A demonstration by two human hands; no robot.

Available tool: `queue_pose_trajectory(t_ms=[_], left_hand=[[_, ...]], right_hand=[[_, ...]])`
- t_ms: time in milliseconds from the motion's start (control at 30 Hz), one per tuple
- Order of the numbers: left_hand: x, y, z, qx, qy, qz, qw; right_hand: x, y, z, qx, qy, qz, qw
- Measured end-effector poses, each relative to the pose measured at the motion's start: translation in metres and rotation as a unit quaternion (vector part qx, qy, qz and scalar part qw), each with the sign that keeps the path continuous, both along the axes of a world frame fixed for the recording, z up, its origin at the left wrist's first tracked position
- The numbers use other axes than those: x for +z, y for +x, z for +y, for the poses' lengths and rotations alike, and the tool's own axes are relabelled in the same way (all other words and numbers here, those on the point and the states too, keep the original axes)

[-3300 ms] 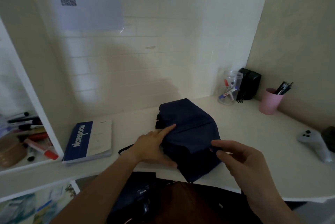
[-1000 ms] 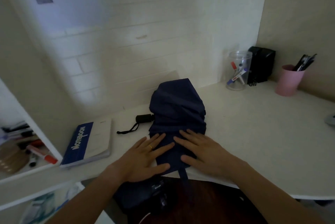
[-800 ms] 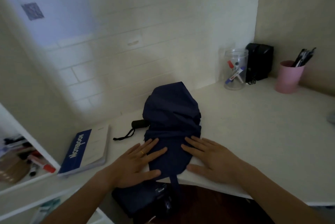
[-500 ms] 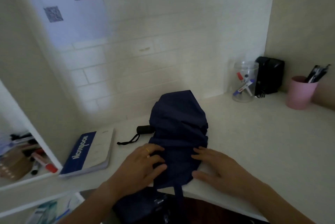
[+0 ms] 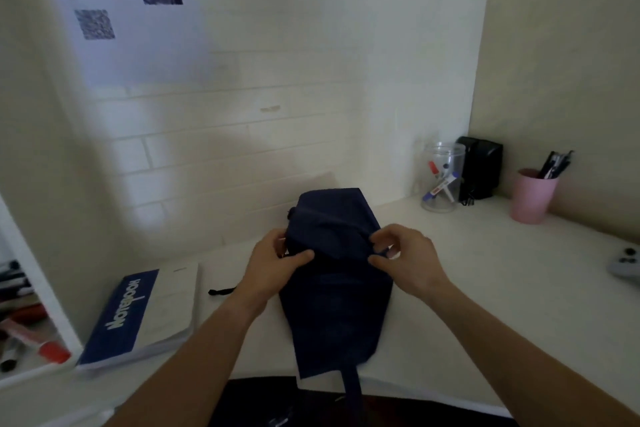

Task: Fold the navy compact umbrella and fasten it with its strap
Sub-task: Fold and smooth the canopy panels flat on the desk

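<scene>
The left hand [image 5: 273, 265] and right hand [image 5: 403, 258] each pinch a side fold of the navy umbrella [image 5: 336, 274], which lies lengthwise on the white desk [image 5: 502, 274] between the notebook [image 5: 138, 314] and the clear jar [image 5: 441, 177]. Its strap [image 5: 351, 388] hangs off the near edge (unfastened). Uneven pulls could let the slack canopy spring loose, and the overhanging end may drag the bundle off the desk.

1. One umbrella [image 5: 337, 295].
2. Two hands: left hand [image 5: 273, 265], right hand [image 5: 403, 258].
3. One notebook [image 5: 145, 312].
4. One clear jar [image 5: 441, 177].
5. One pink cup [image 5: 533, 196].
6. One black box [image 5: 483, 167].
7. One controller [image 5: 627, 265].
8. One counter [image 5: 485, 271].
</scene>
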State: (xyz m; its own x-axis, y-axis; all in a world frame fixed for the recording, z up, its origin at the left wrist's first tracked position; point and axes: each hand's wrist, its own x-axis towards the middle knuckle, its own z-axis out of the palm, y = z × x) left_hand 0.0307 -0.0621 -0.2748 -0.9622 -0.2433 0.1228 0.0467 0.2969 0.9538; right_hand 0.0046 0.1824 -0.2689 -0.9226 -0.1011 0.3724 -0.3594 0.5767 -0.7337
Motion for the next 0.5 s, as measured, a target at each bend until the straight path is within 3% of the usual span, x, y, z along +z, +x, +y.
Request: queue_pose_trajectory(t_ms=[133,367,500], left_hand=[[0.012,0.01,0.002,0.001,0.112,0.067,0.991],[0.023,0.045,0.006,-0.01,0.134,0.093,0.987],[0.03,0.057,0.007,-0.039,0.156,0.068,0.985]], right_hand=[[0.013,0.001,0.01,0.0,-0.052,-0.007,0.999],[0.023,0.023,0.027,0.108,-0.192,-0.086,0.972],[0.023,0.029,0.025,0.131,-0.214,-0.101,0.963]])
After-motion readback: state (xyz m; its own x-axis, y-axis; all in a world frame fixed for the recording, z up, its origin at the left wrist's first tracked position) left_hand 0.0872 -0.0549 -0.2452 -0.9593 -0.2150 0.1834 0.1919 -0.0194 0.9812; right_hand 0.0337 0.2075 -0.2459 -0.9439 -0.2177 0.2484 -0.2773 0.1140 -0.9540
